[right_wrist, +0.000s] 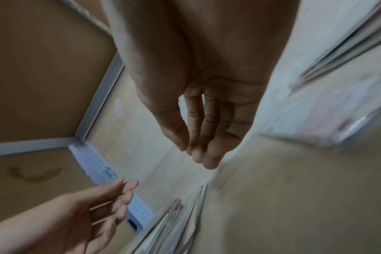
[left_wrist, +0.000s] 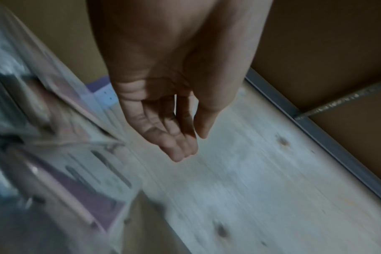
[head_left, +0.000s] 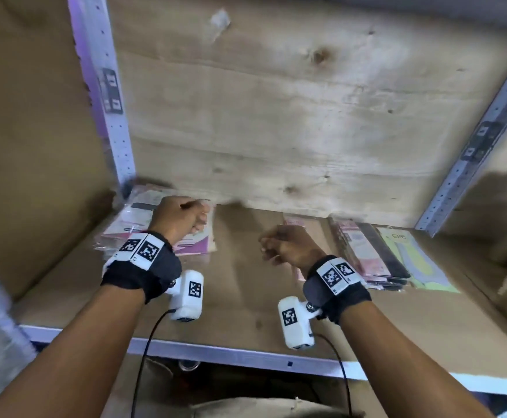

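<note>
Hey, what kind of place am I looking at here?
Probably a stockroom or small warehouse: a storage rack with slotted metal uprights, a plain brown board shelf, and stacks of plastic-wrapped product packets lying flat on it.

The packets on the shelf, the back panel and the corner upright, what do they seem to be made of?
Packets: printed card inside clear glossy plastic sleeves, judging by the glare and crinkled edges; blur leaves the contents open. Back panel: raw, unfinished plywood or pine board, with visible grain and knots. Upright: probably painted or galvanised steel, smooth grey with punched holes.
</note>
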